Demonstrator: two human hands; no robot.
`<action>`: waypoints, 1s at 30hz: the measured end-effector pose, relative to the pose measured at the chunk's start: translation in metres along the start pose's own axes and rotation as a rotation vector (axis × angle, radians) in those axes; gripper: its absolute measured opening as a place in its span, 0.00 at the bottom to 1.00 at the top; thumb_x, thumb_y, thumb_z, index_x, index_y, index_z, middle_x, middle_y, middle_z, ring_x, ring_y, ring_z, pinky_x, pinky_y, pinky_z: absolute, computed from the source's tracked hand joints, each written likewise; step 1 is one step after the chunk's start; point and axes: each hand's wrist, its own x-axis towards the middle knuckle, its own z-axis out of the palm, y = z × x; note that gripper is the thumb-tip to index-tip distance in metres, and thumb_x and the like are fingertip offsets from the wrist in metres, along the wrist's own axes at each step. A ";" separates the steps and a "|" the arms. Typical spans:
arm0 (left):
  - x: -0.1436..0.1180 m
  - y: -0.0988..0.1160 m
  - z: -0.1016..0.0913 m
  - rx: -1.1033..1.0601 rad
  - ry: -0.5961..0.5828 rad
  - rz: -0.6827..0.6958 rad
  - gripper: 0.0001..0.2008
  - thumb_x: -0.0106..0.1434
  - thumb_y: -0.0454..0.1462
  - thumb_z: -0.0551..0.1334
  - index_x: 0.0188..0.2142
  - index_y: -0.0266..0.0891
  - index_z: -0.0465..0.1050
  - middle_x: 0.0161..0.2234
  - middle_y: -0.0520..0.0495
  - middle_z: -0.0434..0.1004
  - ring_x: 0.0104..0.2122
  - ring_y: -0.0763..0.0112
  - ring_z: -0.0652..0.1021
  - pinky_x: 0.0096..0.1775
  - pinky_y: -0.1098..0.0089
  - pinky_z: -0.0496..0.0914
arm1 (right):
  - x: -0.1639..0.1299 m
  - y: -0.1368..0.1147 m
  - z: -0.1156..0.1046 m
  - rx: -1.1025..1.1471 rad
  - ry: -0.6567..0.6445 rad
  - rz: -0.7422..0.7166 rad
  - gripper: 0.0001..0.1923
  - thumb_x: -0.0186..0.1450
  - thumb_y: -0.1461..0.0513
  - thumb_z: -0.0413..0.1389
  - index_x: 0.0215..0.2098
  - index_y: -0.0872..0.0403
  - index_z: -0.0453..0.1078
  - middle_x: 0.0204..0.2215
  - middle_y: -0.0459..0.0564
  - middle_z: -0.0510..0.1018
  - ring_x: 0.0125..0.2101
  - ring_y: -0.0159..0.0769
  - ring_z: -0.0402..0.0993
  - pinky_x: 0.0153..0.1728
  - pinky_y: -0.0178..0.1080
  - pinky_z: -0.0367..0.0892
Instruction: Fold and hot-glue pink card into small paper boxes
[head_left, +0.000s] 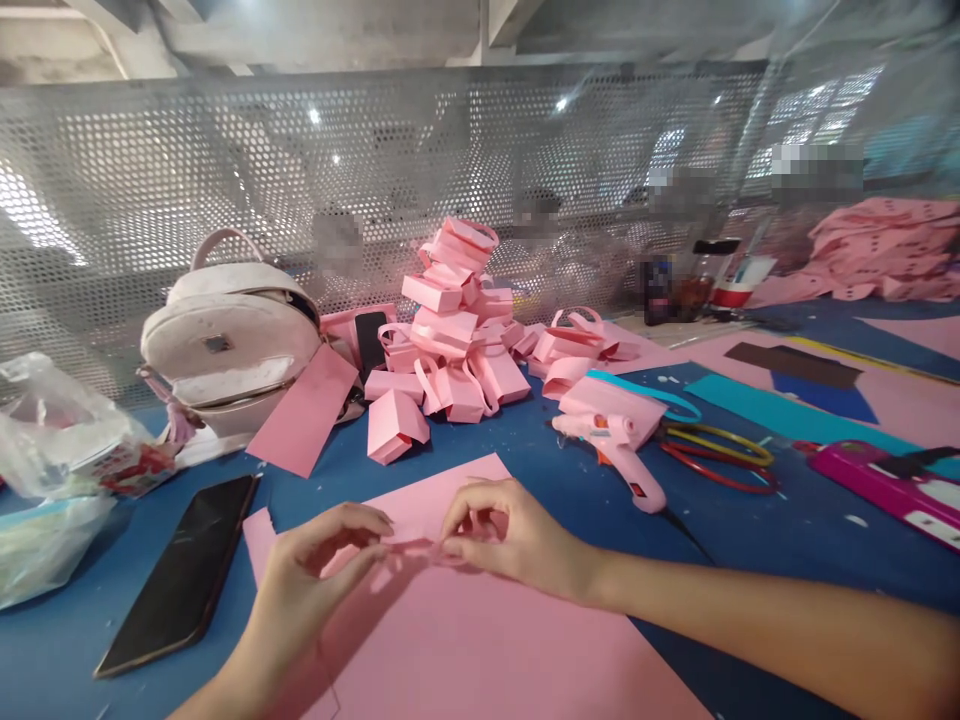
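Note:
My left hand (319,565) and my right hand (510,535) meet over a large pink paper sheet (487,650) lying on the blue table (750,540). Both pinch a small pink paper strip (420,548) between their fingertips, just above the sheet. The strip looks thin and partly folded; its exact shape is hidden by my fingers. Behind my hands rises a pile of small pink paper baskets with handles (450,330).
A black phone (184,575) lies at the left, beside plastic bags (60,450). A white backpack (232,345) stands at the back left. A pink glue gun (622,450), coloured rings (720,455) and a pink tool (892,490) lie right. A perforated metal screen (225,170) closes the back.

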 end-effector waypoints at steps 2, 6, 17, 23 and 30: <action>0.002 -0.003 -0.001 0.039 -0.020 -0.044 0.05 0.61 0.33 0.67 0.34 0.46 0.81 0.35 0.51 0.84 0.32 0.70 0.82 0.35 0.78 0.76 | 0.000 -0.002 0.000 0.040 0.009 0.027 0.05 0.61 0.61 0.63 0.28 0.55 0.77 0.27 0.45 0.76 0.27 0.30 0.65 0.29 0.34 0.59; -0.002 0.007 0.003 0.060 -0.176 0.002 0.07 0.61 0.31 0.67 0.33 0.45 0.81 0.34 0.51 0.84 0.35 0.69 0.82 0.38 0.76 0.75 | 0.001 -0.001 0.001 0.028 0.116 0.022 0.07 0.61 0.62 0.61 0.26 0.54 0.72 0.24 0.42 0.73 0.26 0.29 0.63 0.29 0.34 0.57; 0.002 0.000 0.006 -0.096 -0.081 -0.267 0.05 0.61 0.39 0.69 0.37 0.41 0.79 0.31 0.49 0.81 0.29 0.69 0.79 0.33 0.73 0.74 | -0.001 -0.004 -0.001 0.114 -0.065 0.063 0.07 0.60 0.59 0.64 0.28 0.54 0.75 0.26 0.45 0.75 0.26 0.30 0.65 0.29 0.34 0.60; 0.006 0.006 -0.003 0.014 -0.040 -0.124 0.04 0.59 0.36 0.69 0.35 0.42 0.81 0.33 0.48 0.82 0.30 0.69 0.79 0.36 0.72 0.76 | 0.013 0.009 -0.009 0.309 0.149 0.154 0.15 0.63 0.51 0.64 0.31 0.54 0.71 0.28 0.46 0.78 0.28 0.30 0.70 0.27 0.32 0.61; 0.014 0.024 -0.021 -0.056 0.228 0.040 0.03 0.58 0.36 0.72 0.33 0.42 0.81 0.34 0.49 0.84 0.36 0.67 0.82 0.40 0.74 0.77 | 0.015 0.019 -0.006 0.238 0.100 0.200 0.19 0.63 0.47 0.62 0.33 0.55 0.69 0.31 0.48 0.80 0.21 0.26 0.64 0.20 0.31 0.55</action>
